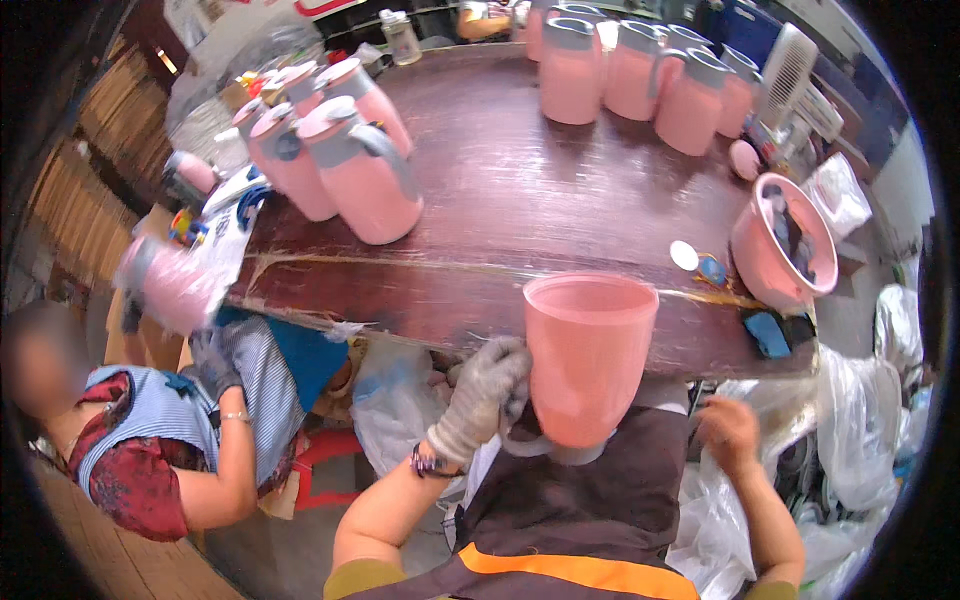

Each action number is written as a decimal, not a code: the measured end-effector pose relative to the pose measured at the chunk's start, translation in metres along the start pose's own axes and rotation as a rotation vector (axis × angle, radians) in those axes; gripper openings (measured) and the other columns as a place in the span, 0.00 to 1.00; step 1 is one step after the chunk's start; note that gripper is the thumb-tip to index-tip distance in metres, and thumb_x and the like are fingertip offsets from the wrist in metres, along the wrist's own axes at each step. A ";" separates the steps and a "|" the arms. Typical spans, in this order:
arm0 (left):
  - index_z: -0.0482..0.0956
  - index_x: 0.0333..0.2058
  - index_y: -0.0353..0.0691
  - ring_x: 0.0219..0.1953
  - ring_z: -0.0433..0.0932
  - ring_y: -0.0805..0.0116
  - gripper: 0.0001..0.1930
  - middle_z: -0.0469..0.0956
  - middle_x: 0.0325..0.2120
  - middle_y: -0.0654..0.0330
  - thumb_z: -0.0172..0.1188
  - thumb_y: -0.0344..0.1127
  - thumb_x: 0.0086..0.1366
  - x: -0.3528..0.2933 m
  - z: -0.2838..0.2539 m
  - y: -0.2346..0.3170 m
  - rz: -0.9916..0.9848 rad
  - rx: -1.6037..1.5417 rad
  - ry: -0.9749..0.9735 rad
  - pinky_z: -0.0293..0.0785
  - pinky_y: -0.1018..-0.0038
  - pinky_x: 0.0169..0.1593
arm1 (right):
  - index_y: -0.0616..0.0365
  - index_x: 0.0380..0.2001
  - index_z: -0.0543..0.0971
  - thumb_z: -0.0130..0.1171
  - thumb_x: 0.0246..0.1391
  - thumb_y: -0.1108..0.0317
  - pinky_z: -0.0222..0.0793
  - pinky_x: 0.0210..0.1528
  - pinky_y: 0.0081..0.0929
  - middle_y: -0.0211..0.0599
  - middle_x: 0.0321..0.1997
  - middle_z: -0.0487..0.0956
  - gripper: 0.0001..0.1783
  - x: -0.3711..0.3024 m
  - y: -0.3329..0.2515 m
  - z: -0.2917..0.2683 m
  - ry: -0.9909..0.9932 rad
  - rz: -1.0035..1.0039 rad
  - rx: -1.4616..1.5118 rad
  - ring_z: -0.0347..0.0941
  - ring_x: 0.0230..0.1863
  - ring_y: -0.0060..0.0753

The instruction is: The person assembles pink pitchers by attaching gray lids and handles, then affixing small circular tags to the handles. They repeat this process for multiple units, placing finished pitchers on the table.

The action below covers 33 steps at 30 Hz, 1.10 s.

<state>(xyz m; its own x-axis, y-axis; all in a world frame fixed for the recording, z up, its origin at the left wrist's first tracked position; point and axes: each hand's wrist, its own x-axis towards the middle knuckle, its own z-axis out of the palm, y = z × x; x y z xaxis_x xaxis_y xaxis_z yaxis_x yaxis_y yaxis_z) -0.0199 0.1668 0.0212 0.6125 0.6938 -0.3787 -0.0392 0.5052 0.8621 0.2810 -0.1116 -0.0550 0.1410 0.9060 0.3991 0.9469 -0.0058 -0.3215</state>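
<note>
My left hand (485,398), in a grey-white glove, grips the grey handle of a pink jug (590,350). The jug is held upside down at the table's front edge, its wide open base facing up and its grey collar pointing down. My right hand (728,432) is bare and apart from the jug, low on the right beside clear plastic bags; motion smears its fingers.
Pink jugs with grey collars stand at the table's left (360,185) and far right (570,75). A pink tub (760,250) holding grey parts sits at the right edge, near a white disc (684,255). At left, a gloved co-worker (215,365) handles a plastic-wrapped pink jug (175,285).
</note>
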 end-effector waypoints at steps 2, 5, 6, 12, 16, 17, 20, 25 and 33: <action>0.73 0.34 0.40 0.19 0.65 0.81 0.10 0.69 0.20 0.68 0.57 0.40 0.63 -0.025 0.008 -0.014 0.011 0.178 -0.092 0.62 0.83 0.21 | 0.62 0.38 0.78 0.54 0.57 0.70 0.68 0.46 0.33 0.44 0.35 0.79 0.08 -0.056 0.054 -0.039 0.309 0.544 -0.052 0.74 0.38 0.44; 0.73 0.32 0.39 0.20 0.65 0.82 0.09 0.71 0.22 0.68 0.58 0.38 0.60 -0.045 0.028 -0.047 -0.073 0.331 -0.142 0.63 0.82 0.23 | 0.66 0.40 0.76 0.50 0.61 0.63 0.67 0.46 0.35 0.48 0.41 0.79 0.16 -0.212 0.180 -0.081 0.673 1.171 -0.279 0.74 0.40 0.45; 0.74 0.33 0.39 0.21 0.66 0.82 0.09 0.70 0.21 0.69 0.59 0.37 0.60 -0.043 0.034 -0.058 -0.144 0.349 -0.199 0.63 0.82 0.23 | 0.67 0.41 0.76 0.50 0.61 0.62 0.67 0.47 0.37 0.48 0.42 0.78 0.17 -0.296 0.207 -0.082 0.601 1.396 -0.457 0.74 0.41 0.46; 0.73 0.34 0.39 0.18 0.65 0.82 0.08 0.69 0.19 0.69 0.60 0.36 0.62 -0.039 0.051 -0.086 -0.137 0.487 -0.141 0.63 0.83 0.22 | 0.63 0.44 0.76 0.50 0.55 0.58 0.66 0.56 0.42 0.53 0.50 0.75 0.21 -0.354 0.137 0.030 -0.043 1.743 -0.466 0.69 0.53 0.51; 0.72 0.34 0.40 0.19 0.67 0.81 0.08 0.71 0.21 0.67 0.60 0.36 0.62 -0.032 0.053 -0.088 -0.221 0.429 -0.149 0.64 0.82 0.22 | 0.61 0.45 0.77 0.49 0.55 0.62 0.67 0.56 0.44 0.50 0.51 0.76 0.19 -0.359 0.174 0.006 -0.345 1.800 -0.375 0.70 0.54 0.52; 0.72 0.34 0.40 0.19 0.67 0.81 0.08 0.71 0.21 0.67 0.60 0.36 0.62 -0.037 0.049 -0.088 -0.223 0.431 -0.117 0.64 0.82 0.22 | 0.61 0.46 0.77 0.49 0.55 0.63 0.67 0.56 0.43 0.50 0.51 0.76 0.19 -0.340 0.176 -0.005 -0.350 1.858 -0.334 0.71 0.54 0.53; 0.72 0.33 0.40 0.19 0.67 0.81 0.09 0.70 0.20 0.67 0.60 0.37 0.61 -0.028 0.053 -0.087 -0.196 0.466 -0.156 0.64 0.82 0.22 | 0.63 0.48 0.76 0.53 0.52 0.61 0.67 0.57 0.42 0.51 0.52 0.76 0.23 -0.396 0.189 -0.021 -0.562 1.843 -0.215 0.72 0.54 0.50; 0.73 0.31 0.40 0.19 0.67 0.81 0.09 0.70 0.19 0.68 0.61 0.38 0.61 -0.047 0.055 -0.090 -0.178 0.530 -0.101 0.65 0.82 0.22 | 0.61 0.38 0.79 0.53 0.51 0.60 0.70 0.48 0.44 0.53 0.42 0.79 0.17 -0.355 0.152 -0.039 -0.517 1.492 -0.482 0.74 0.46 0.55; 0.75 0.29 0.38 0.25 0.70 0.80 0.08 0.73 0.22 0.67 0.62 0.35 0.59 -0.068 0.069 -0.087 -0.015 0.829 -0.349 0.67 0.80 0.30 | 0.64 0.37 0.79 0.51 0.60 0.63 0.66 0.46 0.26 0.37 0.35 0.79 0.14 -0.058 -0.001 -0.136 0.474 0.971 0.617 0.73 0.39 0.31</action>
<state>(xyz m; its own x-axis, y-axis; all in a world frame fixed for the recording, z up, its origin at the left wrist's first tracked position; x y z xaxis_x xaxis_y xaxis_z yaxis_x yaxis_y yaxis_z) -0.0032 0.0405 -0.0045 0.8186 0.4262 -0.3850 0.4706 -0.1134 0.8750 0.3110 -0.2214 0.0393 0.9185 0.3953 -0.0001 0.1166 -0.2713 -0.9554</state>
